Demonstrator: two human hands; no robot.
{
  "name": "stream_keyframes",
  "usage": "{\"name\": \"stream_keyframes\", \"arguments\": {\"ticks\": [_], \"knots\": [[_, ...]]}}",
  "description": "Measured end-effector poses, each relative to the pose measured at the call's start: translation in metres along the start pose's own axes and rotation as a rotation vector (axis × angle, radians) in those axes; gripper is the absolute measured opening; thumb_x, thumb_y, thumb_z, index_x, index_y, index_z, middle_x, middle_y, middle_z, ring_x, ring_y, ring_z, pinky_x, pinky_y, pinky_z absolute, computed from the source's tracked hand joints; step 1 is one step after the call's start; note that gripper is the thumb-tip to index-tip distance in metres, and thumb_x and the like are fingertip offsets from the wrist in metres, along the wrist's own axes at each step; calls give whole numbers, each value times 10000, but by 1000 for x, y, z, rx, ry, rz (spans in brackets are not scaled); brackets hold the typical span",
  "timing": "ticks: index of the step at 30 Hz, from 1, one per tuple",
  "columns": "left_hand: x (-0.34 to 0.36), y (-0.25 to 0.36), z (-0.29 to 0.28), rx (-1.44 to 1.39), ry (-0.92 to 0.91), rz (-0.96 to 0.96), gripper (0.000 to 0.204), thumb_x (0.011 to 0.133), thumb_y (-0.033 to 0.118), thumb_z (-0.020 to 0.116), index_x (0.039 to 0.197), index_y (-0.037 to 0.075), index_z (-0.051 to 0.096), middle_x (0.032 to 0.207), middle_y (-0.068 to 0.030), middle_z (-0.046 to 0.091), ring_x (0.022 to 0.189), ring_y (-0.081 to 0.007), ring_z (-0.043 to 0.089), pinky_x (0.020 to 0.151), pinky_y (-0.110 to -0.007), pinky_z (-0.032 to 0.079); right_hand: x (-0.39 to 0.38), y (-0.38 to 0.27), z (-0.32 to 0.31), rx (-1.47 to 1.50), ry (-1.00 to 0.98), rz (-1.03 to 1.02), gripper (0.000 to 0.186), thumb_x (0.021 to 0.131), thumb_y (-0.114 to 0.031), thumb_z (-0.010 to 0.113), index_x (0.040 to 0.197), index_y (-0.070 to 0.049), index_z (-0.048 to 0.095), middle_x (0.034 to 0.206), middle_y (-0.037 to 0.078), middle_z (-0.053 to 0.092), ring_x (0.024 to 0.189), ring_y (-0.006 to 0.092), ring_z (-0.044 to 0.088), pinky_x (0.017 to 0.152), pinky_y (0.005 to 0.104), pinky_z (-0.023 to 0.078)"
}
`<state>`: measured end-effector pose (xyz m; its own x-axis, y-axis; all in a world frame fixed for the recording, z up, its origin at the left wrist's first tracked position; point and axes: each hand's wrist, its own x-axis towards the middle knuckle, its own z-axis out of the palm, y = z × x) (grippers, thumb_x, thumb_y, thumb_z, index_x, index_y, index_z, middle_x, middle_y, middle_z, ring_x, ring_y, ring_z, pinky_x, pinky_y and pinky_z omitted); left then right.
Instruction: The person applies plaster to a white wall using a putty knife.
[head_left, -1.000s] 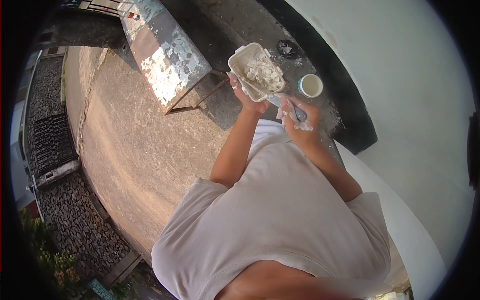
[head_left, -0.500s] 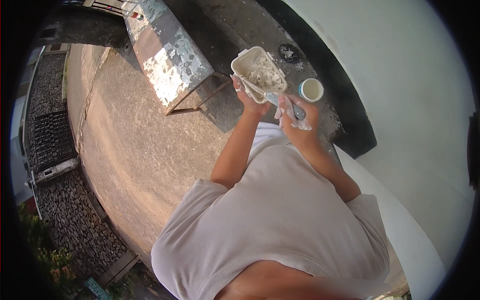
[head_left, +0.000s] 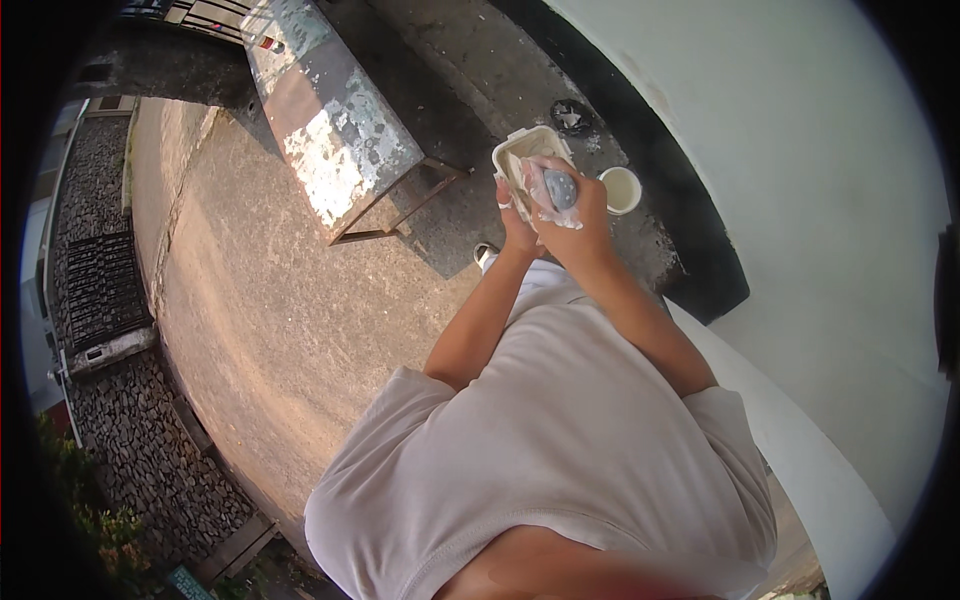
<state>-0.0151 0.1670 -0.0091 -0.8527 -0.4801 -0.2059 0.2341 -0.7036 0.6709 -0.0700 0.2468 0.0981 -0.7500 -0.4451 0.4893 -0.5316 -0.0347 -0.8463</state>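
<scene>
My left hand [head_left: 519, 230] is closed around the near side of a cream plastic tub [head_left: 500, 158], holding it up in front of me. My right hand [head_left: 588, 222] grips the grey-blue handle of a putty knife [head_left: 560, 188] over the tub's near right part. White paste is smeared over the fingers of my right hand. The knife's blade is hidden behind that hand, and most of the tub's inside is covered too. Just right of my right hand, an open round white pot [head_left: 622, 190] stands on the ground.
A bench with a worn, paint-flaked top [head_left: 350, 140] stands ahead on the left. Beside the wall's black base [head_left: 700, 230] lies a black crumpled thing with white smears [head_left: 571, 117]. A white wall [head_left: 820, 200] rises on the right; concrete ground [head_left: 290, 260] stretches left.
Both hands and the tub have shifted a little to the right. The putty knife has turned so its handle end points up toward me, and my right hand now covers more of the tub.
</scene>
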Motion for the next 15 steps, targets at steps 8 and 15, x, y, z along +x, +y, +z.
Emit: {"name": "stream_keyframes", "arguments": {"ticks": [8,15], "knots": [[9,2,-26,-602,-724,-150,898,863,814,398,1461,145,445,1320,-123,591,1121,-277,637,883,-428,574,3,-10,-18,340,1,756,174,961,-153,661,941,20,668,647,79,651,476,115,604,410,279,462],[2,7,-5,-284,85,-136,949,844,842,363,1444,114,461,1278,-137,617,1069,-294,655,872,-427,584,0,4,-27,838,127,848,269,934,-90,624,1171,16,554,760,153,674,517,198,667,450,319,580]]}}
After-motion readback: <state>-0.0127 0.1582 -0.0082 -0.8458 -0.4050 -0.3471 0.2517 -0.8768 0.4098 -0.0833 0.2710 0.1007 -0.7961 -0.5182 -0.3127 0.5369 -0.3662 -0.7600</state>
